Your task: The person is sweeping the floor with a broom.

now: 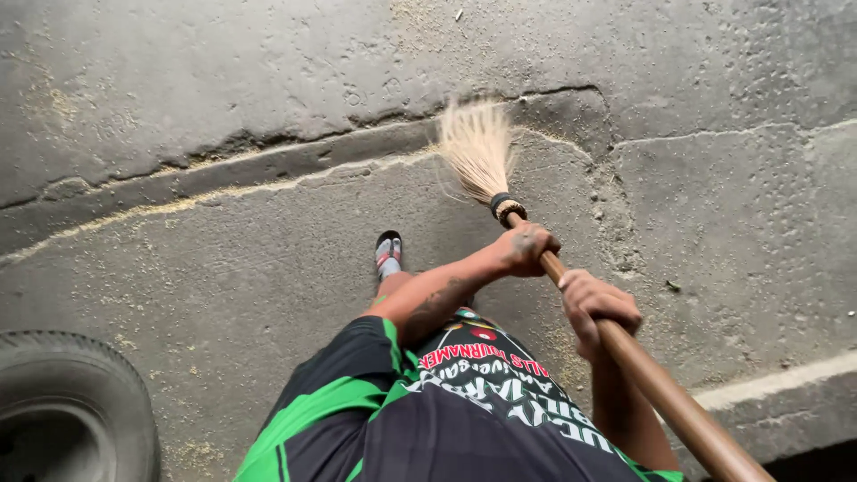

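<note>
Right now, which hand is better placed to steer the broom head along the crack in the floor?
Left. The left hand grips the broom handle lower, just above the bristles at the crack. The right hand has its grip higher on the handle, farther from the bristles.

Both hands, left hand (527, 248) and right hand (596, 308), grip a broom (625, 353) on cracked concrete (223, 259)
</note>
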